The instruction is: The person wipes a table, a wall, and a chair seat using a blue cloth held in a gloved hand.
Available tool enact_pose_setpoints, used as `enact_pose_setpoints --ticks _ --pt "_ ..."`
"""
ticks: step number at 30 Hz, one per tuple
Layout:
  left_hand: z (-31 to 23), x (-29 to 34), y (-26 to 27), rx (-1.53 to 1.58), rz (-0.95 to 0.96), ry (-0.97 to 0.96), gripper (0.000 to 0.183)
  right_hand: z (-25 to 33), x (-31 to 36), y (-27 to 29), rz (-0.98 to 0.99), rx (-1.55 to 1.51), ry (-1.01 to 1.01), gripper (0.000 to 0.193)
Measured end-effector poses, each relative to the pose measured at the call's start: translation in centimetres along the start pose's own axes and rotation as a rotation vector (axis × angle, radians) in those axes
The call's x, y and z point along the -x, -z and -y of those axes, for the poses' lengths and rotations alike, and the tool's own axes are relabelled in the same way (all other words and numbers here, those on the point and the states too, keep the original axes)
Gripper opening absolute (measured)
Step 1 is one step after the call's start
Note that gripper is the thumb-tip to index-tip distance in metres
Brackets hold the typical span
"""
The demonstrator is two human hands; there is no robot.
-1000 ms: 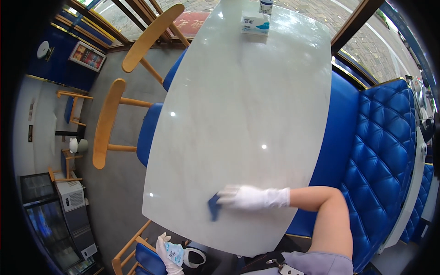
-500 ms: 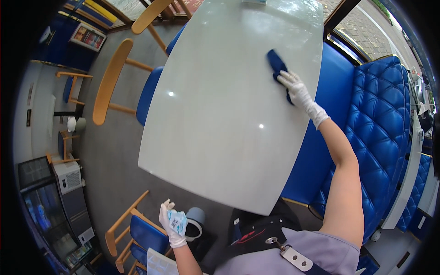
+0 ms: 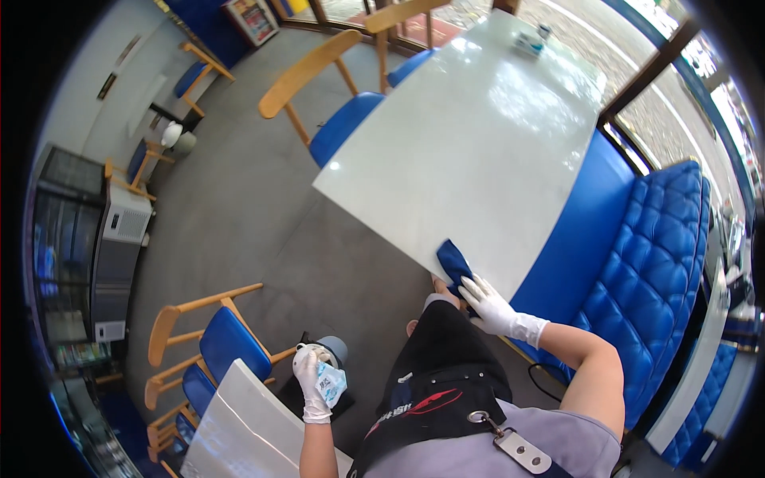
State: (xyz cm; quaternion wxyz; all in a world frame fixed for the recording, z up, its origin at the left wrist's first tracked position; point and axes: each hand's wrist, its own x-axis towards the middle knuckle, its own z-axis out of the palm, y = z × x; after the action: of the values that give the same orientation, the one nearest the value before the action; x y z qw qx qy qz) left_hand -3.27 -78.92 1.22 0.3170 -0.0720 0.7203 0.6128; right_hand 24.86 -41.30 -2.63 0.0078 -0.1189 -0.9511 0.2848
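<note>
My right hand (image 3: 490, 307), in a white glove, presses a dark blue cloth (image 3: 454, 261) against the near edge of the pale, glossy table (image 3: 446, 175). Its fingers lie over the cloth's lower end, and part of the cloth hangs at the rim. Low on the left, my left hand (image 3: 309, 374), gloved too, holds a small light-blue and white soft packet (image 3: 331, 383) against the palm. That hand is held in the air, away from the wiped table. A small holder (image 3: 528, 44) with items stands at the table's far end.
A blue tufted bench (image 3: 637, 279) runs along the table's right side. Wooden chairs with blue seats (image 3: 344, 127) stand at its left. Behind my left hand are a grey bin (image 3: 328, 348), another white table (image 3: 247, 422) and more chairs (image 3: 231, 342). Display fridges (image 3: 72, 239) line the left wall.
My right hand has drawn the cloth from the table's far right part back to its near edge. My view has turned and shifted; the left hand still holds the packet.
</note>
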Motion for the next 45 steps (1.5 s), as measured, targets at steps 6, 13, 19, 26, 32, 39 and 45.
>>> enact_pose_setpoints --ticks 6,13,19,26,32,39,45 --pt "0.7 1.2 1.6 0.094 -0.076 0.098 0.031 -1.4 -0.4 -1.6 0.108 0.608 0.152 0.063" --pt "-0.1 -2.7 2.1 0.248 -0.088 0.182 0.03 1.1 -12.4 -3.1 0.073 0.66 0.091 0.078" --pt "-3.7 -8.2 3.4 0.304 -0.14 0.146 0.023 2.9 -27.4 -4.4 -0.056 0.665 0.086 0.06" --pt "-11.4 -11.7 2.9 0.376 -0.186 0.21 0.029 3.4 -41.7 -4.0 -0.127 0.599 0.125 0.062" --pt "-11.3 -14.7 7.7 0.441 -0.293 0.143 0.036 6.2 -51.8 -3.4 -0.068 0.307 0.137 0.023" --pt "-16.9 -18.6 14.1 0.6 -0.45 0.006 0.039 12.1 -60.0 -6.4 0.101 -0.123 0.089 0.015" --pt "-19.8 -24.5 21.8 0.734 -0.51 -0.049 0.032 21.5 -63.2 -9.1 0.744 -0.319 -0.014 0.025"
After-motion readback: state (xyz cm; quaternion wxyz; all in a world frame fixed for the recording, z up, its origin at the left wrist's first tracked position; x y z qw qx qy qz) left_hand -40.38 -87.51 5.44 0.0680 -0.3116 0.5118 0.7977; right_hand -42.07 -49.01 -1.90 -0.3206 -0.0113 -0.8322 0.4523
